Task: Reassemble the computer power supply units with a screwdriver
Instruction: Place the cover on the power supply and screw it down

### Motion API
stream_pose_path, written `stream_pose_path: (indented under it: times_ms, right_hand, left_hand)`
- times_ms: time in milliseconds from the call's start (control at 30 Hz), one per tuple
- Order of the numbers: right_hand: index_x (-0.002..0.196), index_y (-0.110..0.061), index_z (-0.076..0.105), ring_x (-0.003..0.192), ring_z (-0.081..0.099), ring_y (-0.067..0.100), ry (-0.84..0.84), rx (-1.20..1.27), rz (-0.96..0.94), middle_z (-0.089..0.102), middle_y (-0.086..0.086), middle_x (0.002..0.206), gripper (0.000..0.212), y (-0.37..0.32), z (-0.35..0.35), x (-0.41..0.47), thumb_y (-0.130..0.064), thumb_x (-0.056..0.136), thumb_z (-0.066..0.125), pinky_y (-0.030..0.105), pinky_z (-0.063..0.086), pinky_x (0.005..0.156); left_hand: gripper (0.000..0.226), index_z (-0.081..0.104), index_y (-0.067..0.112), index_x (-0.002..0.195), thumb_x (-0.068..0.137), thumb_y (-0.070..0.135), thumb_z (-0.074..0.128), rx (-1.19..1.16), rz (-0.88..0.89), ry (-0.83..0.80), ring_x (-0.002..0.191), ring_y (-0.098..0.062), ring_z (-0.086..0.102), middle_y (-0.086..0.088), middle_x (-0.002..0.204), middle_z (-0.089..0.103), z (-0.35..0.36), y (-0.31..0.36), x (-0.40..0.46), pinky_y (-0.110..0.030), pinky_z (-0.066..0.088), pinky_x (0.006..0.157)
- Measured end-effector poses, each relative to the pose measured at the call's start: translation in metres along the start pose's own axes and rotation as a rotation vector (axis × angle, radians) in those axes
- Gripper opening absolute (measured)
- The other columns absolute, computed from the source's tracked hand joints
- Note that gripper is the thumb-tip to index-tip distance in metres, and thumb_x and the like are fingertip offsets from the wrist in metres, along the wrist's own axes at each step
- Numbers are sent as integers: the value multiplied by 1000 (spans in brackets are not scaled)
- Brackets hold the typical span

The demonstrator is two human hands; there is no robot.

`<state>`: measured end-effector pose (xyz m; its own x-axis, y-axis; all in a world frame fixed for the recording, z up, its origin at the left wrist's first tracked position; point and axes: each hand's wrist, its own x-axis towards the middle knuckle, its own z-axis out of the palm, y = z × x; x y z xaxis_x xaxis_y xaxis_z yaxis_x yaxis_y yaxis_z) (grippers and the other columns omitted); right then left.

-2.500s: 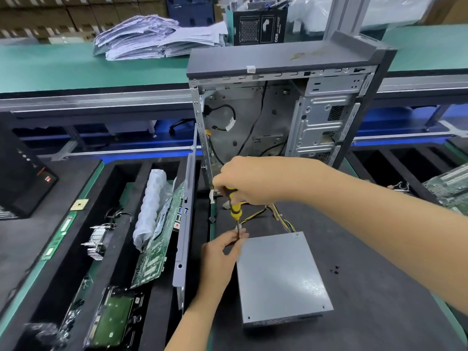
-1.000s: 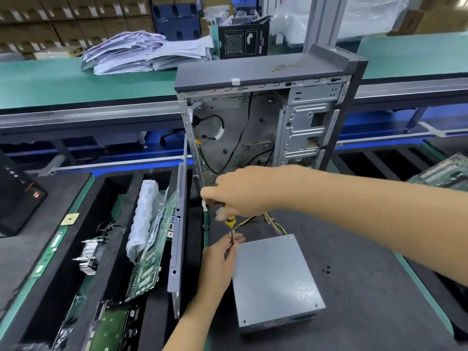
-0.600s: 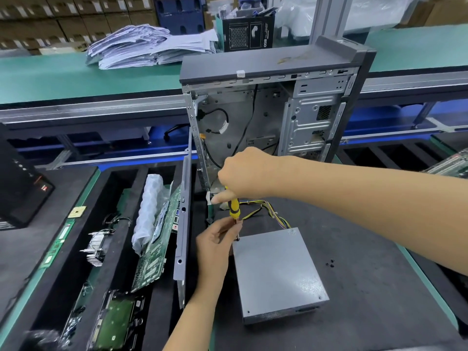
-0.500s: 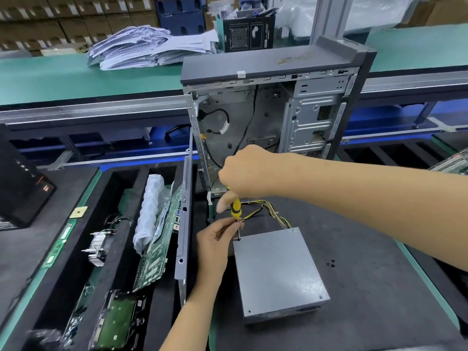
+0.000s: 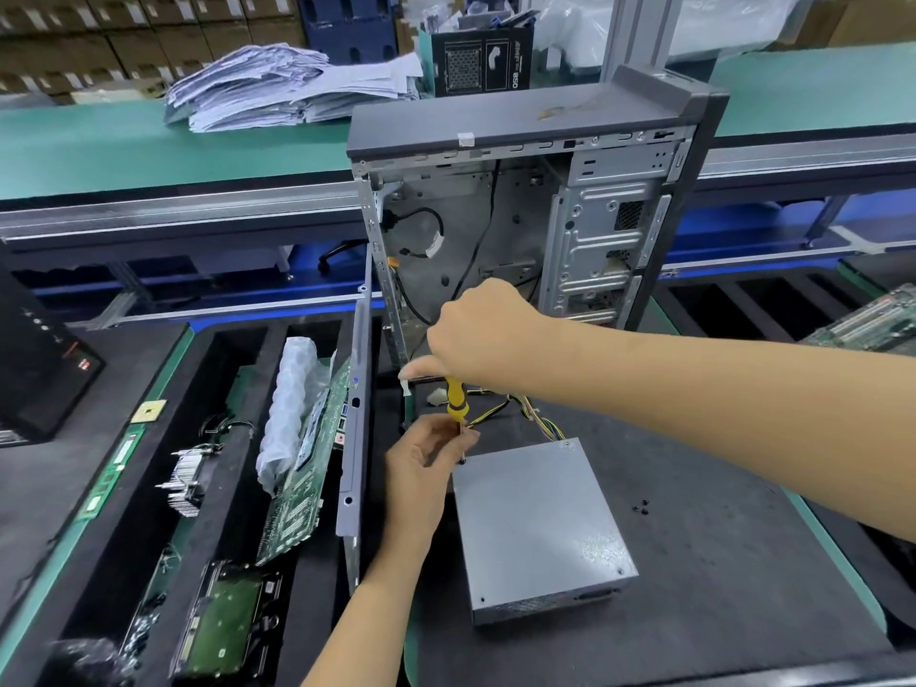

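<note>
Both forearms bare, no sleeves; hands (image 5: 419,466) ungloved, no rings.

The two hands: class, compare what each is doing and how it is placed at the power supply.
The right hand is above, gripping the handle of the yellow screwdriver; the left hand is below, its fingers pinching by the shaft. The right arm reaches in from the right; the left comes up from the bottom edge. Both work at the far left corner of the power supply.

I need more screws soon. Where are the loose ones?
In the head view, the loose screws lie on the black mat, just right of the grey power supply unit, below the right forearm.
</note>
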<state>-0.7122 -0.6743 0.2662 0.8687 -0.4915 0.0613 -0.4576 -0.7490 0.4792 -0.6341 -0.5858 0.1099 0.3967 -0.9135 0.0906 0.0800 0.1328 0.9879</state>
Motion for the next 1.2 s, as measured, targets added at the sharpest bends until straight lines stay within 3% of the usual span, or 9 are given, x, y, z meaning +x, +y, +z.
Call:
stream_pose_path:
  times_ms: [133, 233, 300, 400, 567, 667, 833, 967, 1200]
  right_hand:
    - [109, -14, 52, 59, 38, 12, -217, 251, -222, 37, 2, 88, 20, 11, -9, -3, -28, 95, 52, 28, 19, 46]
    - [106, -15, 54, 61, 34, 8, -213, 232, -337, 41, 0, 93, 22, 15, -7, -1, -4, 87, 54, 23, 17, 46]
    - [91, -11, 56, 68, 46, 17, -166, 171, -323, 55, 6, 92, 4, 13, 0, 4, -15, 91, 57, 25, 21, 45]
    - [59, -15, 33, 49, 41, 21, -98, 174, -213, 43, 5, 62, 47, 10, 7, 3, -40, 95, 52, 28, 21, 43]
    - [54, -13, 31, 45, 29, 14, -65, 27, -13, 32, -1, 54, 63, 0, 3, -1, -59, 96, 25, 25, 15, 46]
    - [68, -7, 40, 49, 34, 17, -85, 26, -83, 34, -2, 63, 58, 1, -5, 0, -58, 95, 33, 26, 18, 45]
    - [97, -11, 54, 66, 45, 21, -228, 185, -357, 47, 4, 86, 12, 8, -9, 2, -5, 86, 55, 29, 23, 46]
    - [62, -11, 33, 47, 33, 18, -172, 149, -198, 32, 3, 61, 42, 7, -7, 1, -30, 97, 50, 28, 18, 42]
    - [103, -12, 54, 55, 35, 16, -178, 127, -150, 48, 6, 80, 43, -3, -14, -1, -52, 95, 40, 28, 21, 46]
  left_hand:
    - [20, 69, 11, 85, 89, -7, 61, 60, 6, -22, 77, -20, 68, -8, 79, 74, 1, -1, 0, -29, 54, 72]
    - [22, 68, 12, 88, 92, -7, 57, 80, 17, -22, 82, -19, 70, -5, 81, 75, 0, -3, -2, -29, 54, 75]
    - [25, 69, 13, 91, 93, -7, 54, 74, 16, -27, 83, -19, 71, -4, 82, 75, 0, -3, -1, -29, 54, 76]
    - [25, 69, 12, 94, 94, -7, 53, 77, 8, -48, 85, -19, 72, -4, 83, 75, 0, -2, -1, -29, 54, 79]
    - [17, 70, 3, 90, 88, -11, 60, 50, -39, -41, 80, -18, 70, -6, 81, 73, 3, -1, -2, -20, 52, 74]
    - [20, 68, -2, 89, 92, -13, 51, 114, -23, -69, 75, -13, 66, -9, 78, 69, 3, -1, 0, -23, 50, 74]
    - [24, 66, 1, 87, 95, -12, 48, 141, 9, -84, 75, -11, 64, -8, 79, 66, 1, -1, -3, -21, 49, 73]
    - [24, 70, 16, 92, 93, -4, 57, 102, 9, -71, 83, -19, 71, -4, 80, 73, 3, -2, -2, -19, 51, 75]
    - [22, 66, 15, 79, 90, -3, 61, 130, 43, -37, 83, -23, 73, -4, 78, 75, 6, 5, 2, -40, 54, 85]
